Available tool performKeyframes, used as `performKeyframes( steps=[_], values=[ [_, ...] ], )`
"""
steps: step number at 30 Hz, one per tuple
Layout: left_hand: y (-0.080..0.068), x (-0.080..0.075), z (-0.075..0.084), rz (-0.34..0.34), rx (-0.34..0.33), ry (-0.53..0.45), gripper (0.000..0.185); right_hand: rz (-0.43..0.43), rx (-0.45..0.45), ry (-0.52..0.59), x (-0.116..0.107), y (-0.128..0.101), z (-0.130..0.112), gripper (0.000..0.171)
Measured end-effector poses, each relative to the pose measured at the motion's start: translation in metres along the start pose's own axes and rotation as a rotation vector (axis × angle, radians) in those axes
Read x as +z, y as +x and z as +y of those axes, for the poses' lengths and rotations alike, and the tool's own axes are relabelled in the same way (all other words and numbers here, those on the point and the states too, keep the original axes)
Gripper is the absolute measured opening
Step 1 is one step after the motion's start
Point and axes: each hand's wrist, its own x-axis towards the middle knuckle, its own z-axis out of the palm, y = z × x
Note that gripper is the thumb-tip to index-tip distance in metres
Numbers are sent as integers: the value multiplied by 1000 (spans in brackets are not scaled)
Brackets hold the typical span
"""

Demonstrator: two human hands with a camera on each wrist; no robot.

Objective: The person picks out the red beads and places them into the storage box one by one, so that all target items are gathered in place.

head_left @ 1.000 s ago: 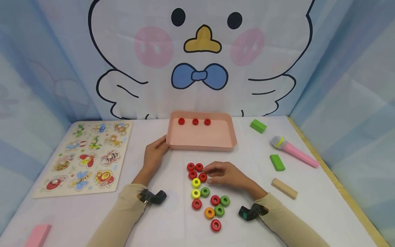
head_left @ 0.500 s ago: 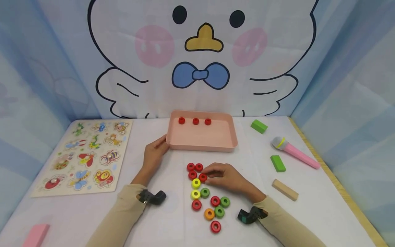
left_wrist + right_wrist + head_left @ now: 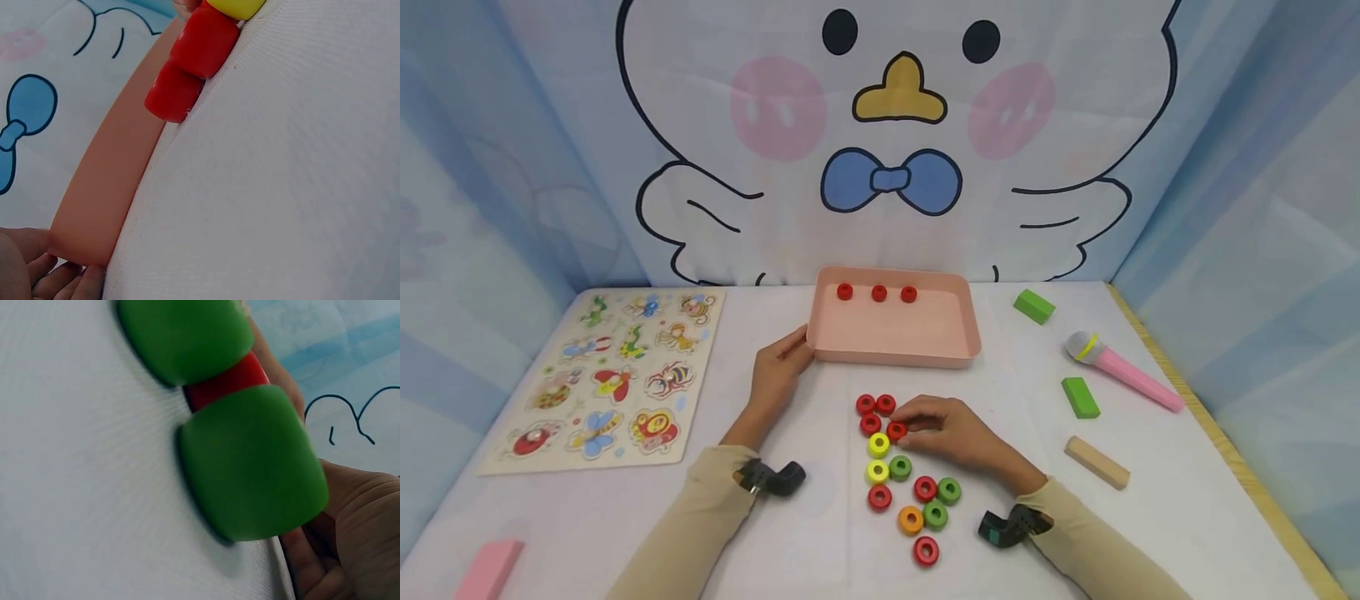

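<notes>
We count three red rings (image 3: 878,292) lined up in the pink tray (image 3: 964,337), beyond both hands; four red rings remain grouped at the right hand (image 3: 951,429). Its fingertips pinch one red ring (image 3: 896,431) on the worktop (image 3: 820,533). Left hand (image 3: 777,375) rests relaxed against the tray's corner. Versus 0.5 s ago: essentially unchanged, ring not yet lifted.

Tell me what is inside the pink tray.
Three red rings sit in a row along the far side of the pink tray. Its near wall hides a strip of the floor, so anything there is unseen.
</notes>
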Motion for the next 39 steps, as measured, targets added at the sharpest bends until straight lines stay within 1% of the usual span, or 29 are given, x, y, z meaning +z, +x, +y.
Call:
performKeyframes(
  steps=[6,10,12,15,19,25,29,30,34,37,39],
  values=[
    [0,1,2,9,-12,-3,43,-11,37,-9,-2,0,-2,31],
    [-1,0,2,5,-25,33,44,-10,51,-14,-2,0,0,31],
    [-2,1,3,6,-28,62,45,-10,46,-9,-2,0,5,31],
    [-3,1,3,15,-23,79,45,-12,29,11,0,1,18,32],
    [-4,0,1,17,1,67,44,-3,9,34,2,3,35,32],
    [-4,-1,0,-1,4,87,44,-3,-11,60,0,3,42,31],
    [-4,-1,-1,-4,11,63,45,-13,16,50,-3,3,43,30],
    [-4,-1,-2,2,13,67,45,-15,27,45,-4,3,43,29],
    [-3,0,-4,-5,19,26,45,5,76,19,-18,1,41,30],
    [-3,1,-4,-1,18,6,44,57,99,-2,-35,2,35,32],
    [-3,1,-4,4,18,11,45,106,124,-13,-49,7,29,34]
  ],
)
